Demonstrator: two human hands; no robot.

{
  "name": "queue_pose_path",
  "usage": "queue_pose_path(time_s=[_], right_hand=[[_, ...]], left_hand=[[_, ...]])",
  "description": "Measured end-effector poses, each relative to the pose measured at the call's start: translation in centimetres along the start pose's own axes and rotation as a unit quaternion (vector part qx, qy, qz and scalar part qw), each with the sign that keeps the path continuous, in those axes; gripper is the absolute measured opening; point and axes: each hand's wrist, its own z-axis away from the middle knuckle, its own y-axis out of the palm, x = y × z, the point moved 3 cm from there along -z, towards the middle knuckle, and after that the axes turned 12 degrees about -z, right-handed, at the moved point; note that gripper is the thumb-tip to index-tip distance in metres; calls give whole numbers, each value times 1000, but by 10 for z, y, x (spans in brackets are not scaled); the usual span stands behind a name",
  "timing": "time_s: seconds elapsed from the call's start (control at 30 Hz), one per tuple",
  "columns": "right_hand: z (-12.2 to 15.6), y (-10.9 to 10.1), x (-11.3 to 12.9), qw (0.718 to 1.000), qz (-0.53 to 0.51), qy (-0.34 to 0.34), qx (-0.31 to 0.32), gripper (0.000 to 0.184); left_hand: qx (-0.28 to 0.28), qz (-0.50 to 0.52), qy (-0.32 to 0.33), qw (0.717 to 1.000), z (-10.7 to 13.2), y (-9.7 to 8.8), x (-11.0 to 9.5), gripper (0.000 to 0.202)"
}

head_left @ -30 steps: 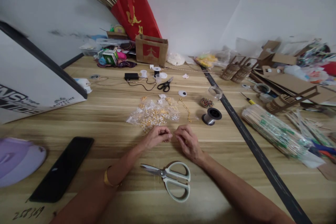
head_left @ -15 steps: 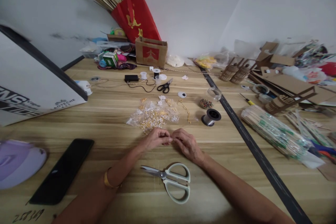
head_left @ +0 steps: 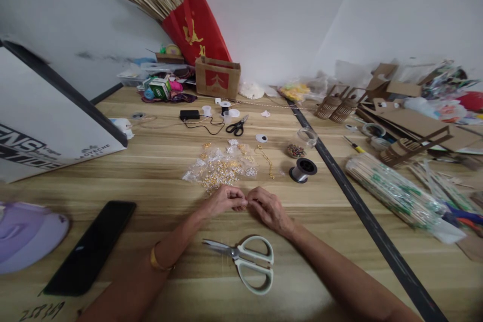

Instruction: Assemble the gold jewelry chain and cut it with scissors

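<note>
My left hand [head_left: 223, 200] and my right hand [head_left: 269, 208] rest on the wooden table [head_left: 158, 181], fingertips pinched together and meeting around a tiny piece too small to name. Just beyond them lies a heap of small clear bags with gold and silver findings [head_left: 221, 166]. A gold chain [head_left: 266, 160] lies to the right of the heap. White-handled scissors [head_left: 245, 260] lie between my forearms, close to me. A gold bangle sits on my left wrist.
A wire spool [head_left: 303, 169] and a bead jar [head_left: 296, 150] stand right of the heap, black scissors [head_left: 237, 125] farther back. A black phone [head_left: 90, 245] and a purple cap [head_left: 26, 234] lie at left, a white box [head_left: 41, 126] beyond. Bagged sticks [head_left: 396, 193] and cardboard pieces fill the right.
My two hands have drawn closer until their fingertips meet. The view has shifted slightly downward.
</note>
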Motion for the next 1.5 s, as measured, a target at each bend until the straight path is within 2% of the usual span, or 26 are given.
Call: queue_pose_path(time_s=[0.3, 0.63, 1.0, 1.3, 1.5], right_hand=[[1, 0, -1, 999, 5, 22, -23, 12], [0, -1, 1, 1000, 7, 18, -16, 13], [0, 1, 0, 1000, 16, 26, -7, 12], [3, 0, -4, 996, -22, 74, -35, 12], [2, 1, -3, 996, -37, 73, -35, 12]], left_hand=[[-3, 11, 5, 1000, 1, -1, -6, 26], [-2, -11, -2, 1000, 1, -1, -4, 27], [9, 19, 2, 1000, -1, 0, -2, 31], [2, 38, 7, 999, 1, -1, -3, 34], [6, 50, 12, 999, 1, -2, -4, 36]])
